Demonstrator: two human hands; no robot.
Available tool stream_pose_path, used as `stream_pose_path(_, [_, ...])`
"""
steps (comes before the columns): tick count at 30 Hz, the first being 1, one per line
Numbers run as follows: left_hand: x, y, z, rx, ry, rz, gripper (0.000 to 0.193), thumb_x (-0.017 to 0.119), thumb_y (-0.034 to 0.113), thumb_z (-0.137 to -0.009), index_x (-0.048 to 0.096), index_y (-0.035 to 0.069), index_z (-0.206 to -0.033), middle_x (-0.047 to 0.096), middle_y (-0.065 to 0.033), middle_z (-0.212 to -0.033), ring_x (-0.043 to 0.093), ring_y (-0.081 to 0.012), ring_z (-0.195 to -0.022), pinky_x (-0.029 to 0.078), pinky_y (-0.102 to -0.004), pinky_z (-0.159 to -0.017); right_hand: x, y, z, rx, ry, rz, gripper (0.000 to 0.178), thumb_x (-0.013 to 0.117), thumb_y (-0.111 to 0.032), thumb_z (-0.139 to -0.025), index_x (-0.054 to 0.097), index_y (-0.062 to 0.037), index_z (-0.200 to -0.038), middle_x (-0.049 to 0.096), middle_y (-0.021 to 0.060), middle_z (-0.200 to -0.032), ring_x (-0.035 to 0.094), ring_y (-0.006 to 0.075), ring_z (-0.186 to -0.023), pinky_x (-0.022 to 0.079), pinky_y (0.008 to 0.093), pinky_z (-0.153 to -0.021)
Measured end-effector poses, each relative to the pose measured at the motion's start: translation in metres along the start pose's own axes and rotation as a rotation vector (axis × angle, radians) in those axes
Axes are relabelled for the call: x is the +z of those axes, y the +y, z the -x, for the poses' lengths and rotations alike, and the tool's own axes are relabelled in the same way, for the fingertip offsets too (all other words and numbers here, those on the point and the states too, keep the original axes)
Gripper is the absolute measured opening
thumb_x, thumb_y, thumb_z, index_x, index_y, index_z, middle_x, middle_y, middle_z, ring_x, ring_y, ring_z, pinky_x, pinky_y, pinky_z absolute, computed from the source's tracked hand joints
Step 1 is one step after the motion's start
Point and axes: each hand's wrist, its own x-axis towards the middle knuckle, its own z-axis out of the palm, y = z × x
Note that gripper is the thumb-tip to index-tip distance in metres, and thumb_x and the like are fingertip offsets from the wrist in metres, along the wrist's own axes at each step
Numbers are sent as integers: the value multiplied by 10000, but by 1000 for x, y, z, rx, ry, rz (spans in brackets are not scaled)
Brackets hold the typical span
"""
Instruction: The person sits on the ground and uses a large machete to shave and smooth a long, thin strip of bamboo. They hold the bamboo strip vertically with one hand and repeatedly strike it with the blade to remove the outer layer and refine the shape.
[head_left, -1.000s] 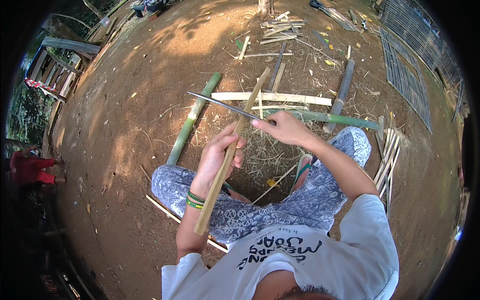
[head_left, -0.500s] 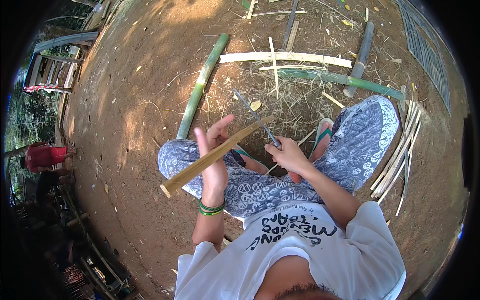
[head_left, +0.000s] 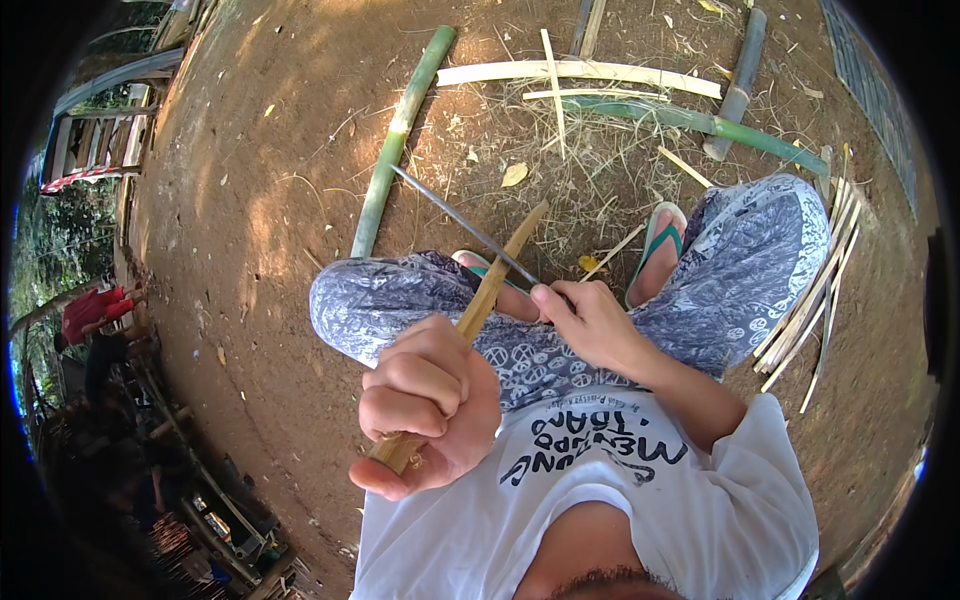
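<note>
My left hand [head_left: 430, 400] is closed round the lower part of a bamboo strip [head_left: 490, 290], raised in front of my lap with the thumb near its lower end. The strip slants up and away to the right. In my right hand [head_left: 590, 325] is the handle of a knife [head_left: 447, 210], mostly hidden by the fingers. Its long, thin, dark blade points up and to the left and crosses the strip near its upper part. Whether the blade touches the strip I cannot tell.
Beyond my feet lie green bamboo poles [head_left: 402, 130], a pale split strip [head_left: 580, 72] and scattered shavings [head_left: 620, 155]. Several thin strips [head_left: 820, 285] lie by my right knee. A slatted panel [head_left: 870, 90] is at far right; a person in red [head_left: 92, 313] is at far left.
My left hand has gone from open fingers with the strip across the palm to a closed grip round it. The strip now stands steeper. The knife blade has swung left.
</note>
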Motion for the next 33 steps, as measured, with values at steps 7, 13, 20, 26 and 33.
stream_pose_path(7, [15,-7,5,53,67,-78,599,371,589,-1009,457,107,-663,465,-5,-562,400,-118,-428,284,-290,-437,-8,-20,8,-175,-111,-170,466,505,-382,-1017,615,3,-778,495,152,-541,572,331,-484,425,394,-494])
stream_pose_path(13, [10,-7,3,-15,-40,-77,538,376,569,-1009,418,143,-683,444,2,-587,404,-127,-490,307,-286,-529,-9,-24,14,-246,-85,-103,485,517,-404,-1008,589,2,-753,475,154,-527,549,378,-484,409,412,-478])
stream_pose_path(20, [14,-3,3,-9,-11,-89,526,393,560,-1011,408,148,-684,429,5,-569,398,-124,-484,308,-276,-525,-13,-32,17,-287,-148,-107,471,519,-387,-1013,585,1,-756,482,170,-545,550,384,-498,404,427,-485])
stream_pose_path(26, [11,0,3,-3,-13,-72,519,403,550,-1014,416,149,-685,429,3,-562,400,-124,-480,306,-271,-521,-13,-40,17,-250,-121,-72,479,529,-390,-1002,582,7,-740,476,180,-543,546,393,-496,410,427,-487])
stream_pose_path(33, [13,6,7,1,18,-75,526,403,546,-1015,416,143,-678,439,5,-563,398,-123,-474,289,-277,-496,-11,-29,14,-174,-116,-55,457,540,-373,-996,572,3,-738,475,181,-534,549,387,-491,408,430,-484])
